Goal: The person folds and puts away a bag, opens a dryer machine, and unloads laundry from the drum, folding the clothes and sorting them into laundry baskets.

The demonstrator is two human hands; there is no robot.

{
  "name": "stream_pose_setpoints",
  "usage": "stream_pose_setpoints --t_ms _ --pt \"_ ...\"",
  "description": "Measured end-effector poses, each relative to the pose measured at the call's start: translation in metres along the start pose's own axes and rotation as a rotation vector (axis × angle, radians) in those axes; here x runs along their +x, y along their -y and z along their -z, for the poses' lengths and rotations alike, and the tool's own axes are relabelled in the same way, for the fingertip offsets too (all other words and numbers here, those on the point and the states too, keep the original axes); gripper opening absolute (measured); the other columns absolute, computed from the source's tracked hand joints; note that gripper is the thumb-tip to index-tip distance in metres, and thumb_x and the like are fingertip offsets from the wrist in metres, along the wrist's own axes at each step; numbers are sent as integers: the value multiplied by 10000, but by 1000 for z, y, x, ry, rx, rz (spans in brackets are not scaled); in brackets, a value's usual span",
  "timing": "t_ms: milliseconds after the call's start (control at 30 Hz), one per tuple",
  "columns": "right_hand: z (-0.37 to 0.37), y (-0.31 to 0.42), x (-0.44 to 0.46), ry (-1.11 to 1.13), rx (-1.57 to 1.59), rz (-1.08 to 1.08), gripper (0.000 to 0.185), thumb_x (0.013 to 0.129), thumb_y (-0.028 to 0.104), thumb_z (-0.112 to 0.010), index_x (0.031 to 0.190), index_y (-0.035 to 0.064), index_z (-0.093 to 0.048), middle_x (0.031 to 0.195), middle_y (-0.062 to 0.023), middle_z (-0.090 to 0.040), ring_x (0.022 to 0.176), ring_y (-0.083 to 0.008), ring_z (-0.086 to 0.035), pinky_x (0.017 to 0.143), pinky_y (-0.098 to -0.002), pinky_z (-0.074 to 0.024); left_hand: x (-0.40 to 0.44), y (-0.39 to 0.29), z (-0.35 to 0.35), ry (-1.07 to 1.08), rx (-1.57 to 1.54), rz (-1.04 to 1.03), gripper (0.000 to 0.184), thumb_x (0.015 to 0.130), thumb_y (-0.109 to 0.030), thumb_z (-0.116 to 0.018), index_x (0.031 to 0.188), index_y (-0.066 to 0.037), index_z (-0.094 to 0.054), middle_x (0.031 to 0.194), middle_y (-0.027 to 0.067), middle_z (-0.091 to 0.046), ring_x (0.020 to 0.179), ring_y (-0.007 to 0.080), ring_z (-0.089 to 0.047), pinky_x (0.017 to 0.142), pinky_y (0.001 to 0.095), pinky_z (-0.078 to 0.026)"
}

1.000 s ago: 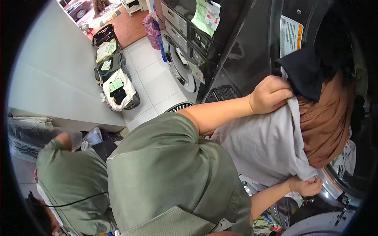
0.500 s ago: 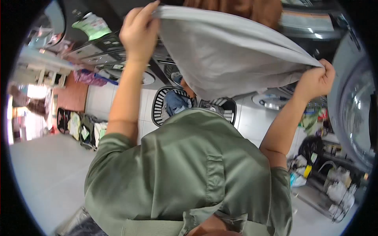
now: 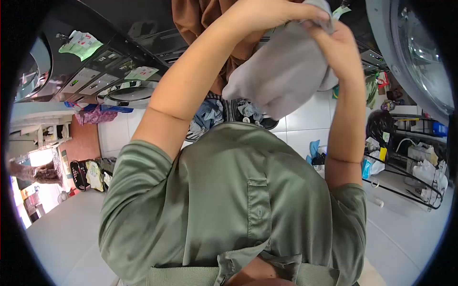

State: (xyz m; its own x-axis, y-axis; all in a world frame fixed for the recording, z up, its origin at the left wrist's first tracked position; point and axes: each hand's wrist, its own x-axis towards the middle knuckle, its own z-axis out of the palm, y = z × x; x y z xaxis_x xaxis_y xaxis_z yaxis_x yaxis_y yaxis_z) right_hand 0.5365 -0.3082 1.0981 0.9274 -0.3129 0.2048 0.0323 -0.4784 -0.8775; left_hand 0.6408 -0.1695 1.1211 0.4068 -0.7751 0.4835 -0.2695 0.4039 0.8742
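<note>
A plain grey cloth hangs bunched in front of my chest, its lower end loose. My left hand reaches across to the right and pinches the cloth's top edge. Close beside it, my right hand also grips the top of the cloth, and the two hands nearly touch. Folds of cloth partly hide the fingertips. Below the cloth, near my body, black laundry baskets hold blue denim clothes and grey-and-white clothes. Behind my left forearm hangs a brown cloth.
Dark machines with control panels line the left. A round glass washer door stands open at the upper right. To the right, a black wire rack holds plastic bags and bottles. More filled baskets stand at the left.
The grey cloth was stretched wide between both hands; now it is gathered. My left hand has swung right to meet my right hand, which moved up and left.
</note>
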Motion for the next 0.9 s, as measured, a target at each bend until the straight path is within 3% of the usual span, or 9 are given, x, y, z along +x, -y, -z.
stream_pose_setpoints --t_ms 100,200,300,333,433,567,633,733,900 --pt "61 -5 -2 -383 181 -125 384 750 285 -669 978 -11 -581 906 -78 -603 792 -125 -563 709 -263 -443 -22 71 16 44 -221 -21 270 831 -221 -555 1024 -32 -566 1022 44 -567 885 121 -535 757 244 -419" --pt "164 10 -25 -418 563 70 431 784 300 -589 1055 -30 -533 1027 -115 -562 973 -240 -513 868 -364 -390 -74 172 21 120 -215 553 594 861 -549 -310 1155 -77 -519 1114 77 -542 1005 184 -489 827 329 -400" --pt "226 57 -30 297 652 543 381 823 280 -468 1077 -4 -488 904 -168 -517 901 -321 -516 768 -423 -396 -132 252 5 -112 -12 1030 716 799 -638 -353 1190 -49 -462 1127 171 -520 1045 277 -496 889 387 -376" --pt "246 72 -26 525 646 708 365 841 279 -424 1085 12 -469 832 -177 -506 848 -338 -531 708 -429 -411 -165 372 5 -155 -166 766 780 752 -682 -384 1240 -74 -419 1164 138 -510 1070 268 -487 905 396 -360" --pt "167 145 -55 516 692 650 255 919 253 -357 1088 79 -432 591 -125 -516 667 -220 -632 575 -477 -552 -167 282 -43 -79 -1187 1196 634 777 -575 -480 1144 -59 -497 1084 75 -571 997 227 -543 885 378 -396" --pt "213 133 -78 245 351 881 225 924 224 -341 1036 71 -462 569 -67 -493 505 -156 -564 513 -364 -546 -138 281 -67 -48 -806 1107 409 730 -296 -683 1043 -69 -548 985 64 -603 863 222 -583 766 371 -456" --pt "256 129 -100 274 494 634 244 888 211 -387 1047 44 -468 710 -114 -495 637 -226 -532 604 -373 -472 -125 263 -48 227 521 867 406 821 -395 -525 843 0 -614 765 182 -619 734 271 -609 703 385 -460" --pt "297 105 -168 -222 589 167 335 795 184 -463 1012 -65 -521 1056 -280 -478 1037 -398 -439 937 -531 -314 -138 278 -18 180 776 659 472 854 -422 -412 813 1 -617 808 257 -575 793 389 -561 730 419 -439" --pt "287 63 -187 -370 713 303 280 870 206 -484 1043 -12 -516 1024 -169 -567 971 -286 -537 883 -408 -419 -137 273 5 -51 619 671 374 861 -338 -439 927 -11 -607 834 207 -610 832 302 -594 758 395 -443"
